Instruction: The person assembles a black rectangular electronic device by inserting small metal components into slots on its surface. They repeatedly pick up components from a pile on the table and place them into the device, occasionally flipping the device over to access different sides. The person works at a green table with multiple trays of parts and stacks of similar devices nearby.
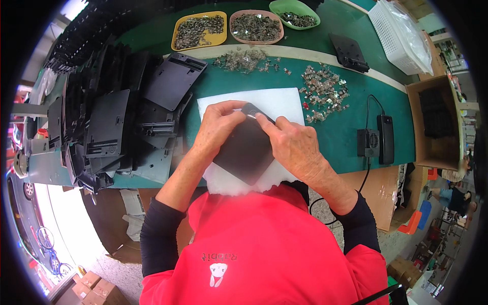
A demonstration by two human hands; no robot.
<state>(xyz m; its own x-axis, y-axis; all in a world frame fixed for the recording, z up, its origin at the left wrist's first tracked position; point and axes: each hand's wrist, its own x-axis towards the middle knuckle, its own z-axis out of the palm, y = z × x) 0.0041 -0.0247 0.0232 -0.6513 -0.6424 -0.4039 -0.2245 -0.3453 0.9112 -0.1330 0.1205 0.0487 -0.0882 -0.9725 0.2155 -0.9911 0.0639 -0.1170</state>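
A flat black plastic panel with rounded corners is tilted cornerwise over a white foam sheet in front of me. My left hand grips its upper left edge, fingers curled over the top corner and thumb on the face. From the other side, my right hand holds the upper right edge, its index finger pressed near that same corner. Between the fingertips a small bright spot shows on the panel; whether it is a separate piece or a reflection I cannot tell. The panel's underside is hidden.
Black plastic panels are piled at the left. Small shiny metal pieces lie loose beyond the foam. Yellow, pink and green trays hold more. A black speaker-like box with a cable stands right, near a cardboard box.
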